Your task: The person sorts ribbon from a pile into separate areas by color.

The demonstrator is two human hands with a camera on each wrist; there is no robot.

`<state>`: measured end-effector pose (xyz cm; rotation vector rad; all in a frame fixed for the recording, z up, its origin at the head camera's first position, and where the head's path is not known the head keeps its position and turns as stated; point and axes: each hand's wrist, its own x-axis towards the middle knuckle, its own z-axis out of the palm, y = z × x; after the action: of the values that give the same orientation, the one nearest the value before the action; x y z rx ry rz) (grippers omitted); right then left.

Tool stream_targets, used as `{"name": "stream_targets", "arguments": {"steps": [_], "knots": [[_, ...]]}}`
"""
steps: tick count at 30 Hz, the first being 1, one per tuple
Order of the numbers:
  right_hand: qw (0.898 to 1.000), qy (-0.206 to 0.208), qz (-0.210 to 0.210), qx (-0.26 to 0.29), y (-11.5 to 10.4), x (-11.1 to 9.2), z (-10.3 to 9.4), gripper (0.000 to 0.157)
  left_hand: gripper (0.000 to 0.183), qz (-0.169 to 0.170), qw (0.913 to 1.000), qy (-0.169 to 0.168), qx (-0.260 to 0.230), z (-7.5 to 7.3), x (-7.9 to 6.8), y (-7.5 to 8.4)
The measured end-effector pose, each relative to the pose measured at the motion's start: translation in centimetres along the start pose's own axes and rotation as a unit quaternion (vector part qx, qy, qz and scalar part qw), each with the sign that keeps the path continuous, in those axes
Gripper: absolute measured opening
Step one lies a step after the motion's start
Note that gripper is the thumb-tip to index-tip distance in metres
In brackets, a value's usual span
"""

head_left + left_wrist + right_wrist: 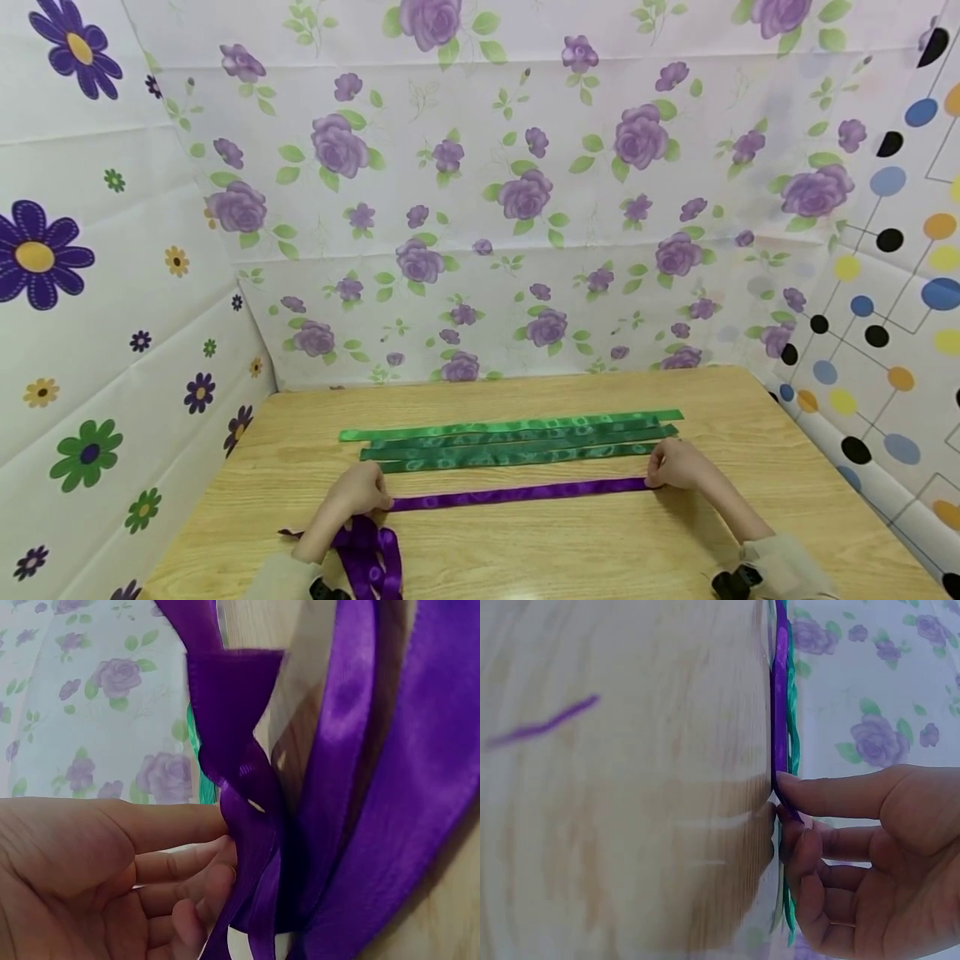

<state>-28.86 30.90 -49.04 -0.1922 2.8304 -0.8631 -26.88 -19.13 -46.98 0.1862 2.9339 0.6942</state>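
Note:
A purple satin ribbon [517,493] is stretched straight across the wooden table between both hands. My left hand [358,489] pinches it at the left, and my right hand [675,464] pinches its right end between thumb and fingers. More purple ribbon lies in loose loops [367,554] by the left wrist; in the left wrist view, purple ribbon [352,750] crosses in front of the left hand [112,870] and partly hides its fingertips. In the right wrist view, the right hand [855,855] grips the purple ribbon [781,705] near the tabletop.
Beyond the purple ribbon, several green ribbon strips lie side by side: a bright green strip [510,426] at the back and darker green strips [517,452] nearer. The wooden table [570,550] meets a flowered cloth [480,283] behind and patterned cloths at both sides.

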Motion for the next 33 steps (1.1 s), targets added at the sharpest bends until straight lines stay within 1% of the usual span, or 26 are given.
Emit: {"name": "stream_targets", "arguments": {"steps": [3,8,12,15,18,21,24,26,29,31,33], "knots": [[1.000,0.002,0.005,-0.005,0.2,0.0,-0.2,0.015,0.023,-0.007,0.9999,0.003,0.010,-0.1,0.0,-0.2],[0.999,0.018,-0.001,-0.027,0.5,-0.2,-0.7,0.012,0.024,-0.013,0.9999,0.003,0.004,-0.1,0.0,-0.5],[0.999,0.027,-0.004,-0.037,0.3,-0.5,-1.1,0.011,0.031,-0.008,0.9999,0.008,-0.005,0.0,0.2,-0.7],[0.999,0.031,-0.017,-0.031,0.0,-0.7,-1.4,0.009,0.040,-0.003,0.9998,0.014,-0.014,0.0,0.2,-0.6],[0.998,0.036,-0.032,-0.027,-0.2,-0.6,-1.5,0.007,0.043,0.006,0.9994,0.018,-0.029,-0.1,0.2,-0.5],[0.998,0.046,-0.043,-0.029,-0.4,-0.5,-1.4,0.009,0.039,0.016,0.9988,0.024,-0.039,-0.5,0.0,-0.3],[0.997,0.049,-0.054,-0.029,-0.6,-0.3,-1.3,0.010,0.031,0.025,0.9981,0.028,-0.048,-0.9,-0.2,-0.1],[0.997,0.042,-0.058,-0.022,-0.8,-0.2,-1.1,0.010,0.026,0.027,0.9977,0.030,-0.054,-1.1,-0.4,-0.1],[0.997,0.021,-0.073,-0.015,-1.1,-0.2,-1.0,0.010,0.020,0.032,0.9969,0.030,-0.066,-1.4,-0.7,-0.2],[0.996,0.006,-0.087,-0.016,-1.4,-0.2,-1.0,0.011,0.017,0.039,0.9961,0.031,-0.073,-1.6,-0.9,-0.2],[0.993,-0.001,-0.112,-0.029,-1.6,-0.3,-1.0,0.012,0.017,0.048,0.9951,0.030,-0.081,-1.9,-1.1,-0.2]]}}
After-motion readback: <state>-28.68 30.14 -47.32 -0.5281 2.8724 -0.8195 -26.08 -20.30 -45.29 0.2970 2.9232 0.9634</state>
